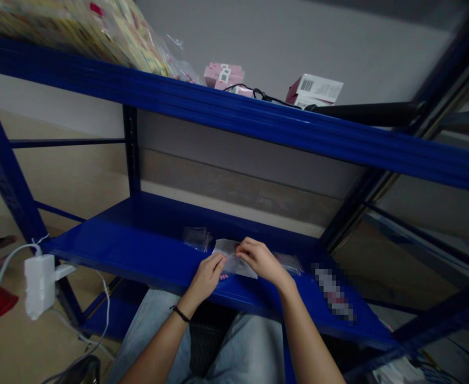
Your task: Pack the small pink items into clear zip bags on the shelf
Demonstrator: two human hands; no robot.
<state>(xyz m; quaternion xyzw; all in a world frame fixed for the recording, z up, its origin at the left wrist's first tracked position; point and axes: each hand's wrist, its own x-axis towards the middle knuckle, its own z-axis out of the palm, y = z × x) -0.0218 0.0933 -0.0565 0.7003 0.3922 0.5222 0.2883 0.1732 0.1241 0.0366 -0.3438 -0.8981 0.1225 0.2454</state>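
A white translucent sheet (247, 270), paper or thin plastic, lies on the blue shelf board in front of me. Over its left edge, my left hand (207, 276) has its fingers closed; what they pinch is too small to make out. My right hand (261, 260) bends above the sheet's right part, thumb and fingertips pressed together on something I cannot make out. The two sets of fingertips are a short distance apart. Small pink beads (224, 277) lie beside the left hand, partly hidden by it. Clear plastic bags (195, 238) rest farther left, and more clear bags (289, 262) lie beyond the right hand.
Overhead runs a blue shelf beam (234, 114), with pink boxes (223, 76), a white box (318, 88) and a large bag (118, 37) above it. A white power adapter (40, 285) with cables hangs at the left post. A blurred-out item (333, 293) lies right.
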